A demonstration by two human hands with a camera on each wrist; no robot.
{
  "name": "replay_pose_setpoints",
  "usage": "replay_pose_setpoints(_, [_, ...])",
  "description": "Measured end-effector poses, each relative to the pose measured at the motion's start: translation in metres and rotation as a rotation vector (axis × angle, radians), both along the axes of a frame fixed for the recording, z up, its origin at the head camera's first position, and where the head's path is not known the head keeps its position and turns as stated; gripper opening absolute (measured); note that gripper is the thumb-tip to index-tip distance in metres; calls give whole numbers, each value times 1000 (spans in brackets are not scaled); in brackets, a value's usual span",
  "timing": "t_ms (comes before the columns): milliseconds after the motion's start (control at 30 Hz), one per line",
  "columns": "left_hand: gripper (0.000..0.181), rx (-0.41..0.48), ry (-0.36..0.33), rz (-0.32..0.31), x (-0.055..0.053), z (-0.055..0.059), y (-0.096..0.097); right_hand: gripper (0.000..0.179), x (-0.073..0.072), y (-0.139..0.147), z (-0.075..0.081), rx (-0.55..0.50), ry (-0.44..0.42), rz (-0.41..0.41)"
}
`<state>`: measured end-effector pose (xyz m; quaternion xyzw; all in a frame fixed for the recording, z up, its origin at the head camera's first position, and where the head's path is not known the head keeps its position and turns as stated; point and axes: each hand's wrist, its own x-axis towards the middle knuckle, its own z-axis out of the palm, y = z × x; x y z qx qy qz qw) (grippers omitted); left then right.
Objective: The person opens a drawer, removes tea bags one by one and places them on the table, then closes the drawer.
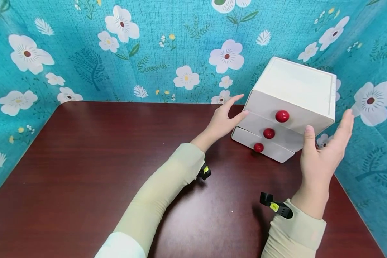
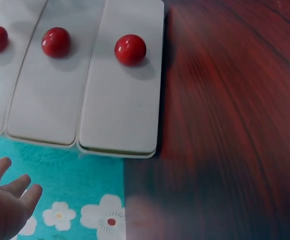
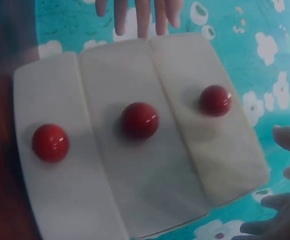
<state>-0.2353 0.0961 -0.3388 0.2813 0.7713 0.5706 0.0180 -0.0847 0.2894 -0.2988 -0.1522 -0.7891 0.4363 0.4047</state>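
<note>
A white three-drawer box stands at the right back of the table, its front facing me at a slant. Each drawer front bears one round red knob: the top knob, the middle knob and the bottom knob. At the box's left side is my left hand, fingers extended and thumb near the box's edge; whether it touches cannot be told. My right hand is raised at the right front corner, thumb and fingers spread and holding nothing. In the right wrist view both hands flank the drawer fronts.
The dark reddish-brown table extends left and in front of the box. A blue flowered cloth hangs behind the table and along its right side. Black devices with yellow labels, the left one and right one, sit at the wrists.
</note>
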Motion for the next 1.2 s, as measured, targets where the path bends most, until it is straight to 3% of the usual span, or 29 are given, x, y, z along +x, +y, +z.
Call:
replay_pose_setpoints(233, [63,58,-72,-14,-4,-8,18,79,-10,11,-18,-191,-101,2])
replay_pose_setpoints(367, [71,122,-114,-24,-1,-9,26,72,-16,15,-31,-273,-68,70])
replay_pose_setpoints(467, [72,115,-112,-16,1,-8,32,67,-20,16,-36,-327,-38,118])
replay_pose_setpoints(633, [64,78,-87,23,0,-7,38,63,-24,17,-42,-366,-38,132])
replay_pose_setpoints(800, [59,43,-82,83,-5,-5,36,49,-30,16,-43,-305,-80,54])
replay_pose_setpoints(967, [58,10,-35,108,-7,-4,35,30,-33,18,-43,-264,-97,-54])
replay_pose_setpoints(1200, [59,-55,26,155,1,-9,39,34,-29,21,-44,-245,-192,-176])
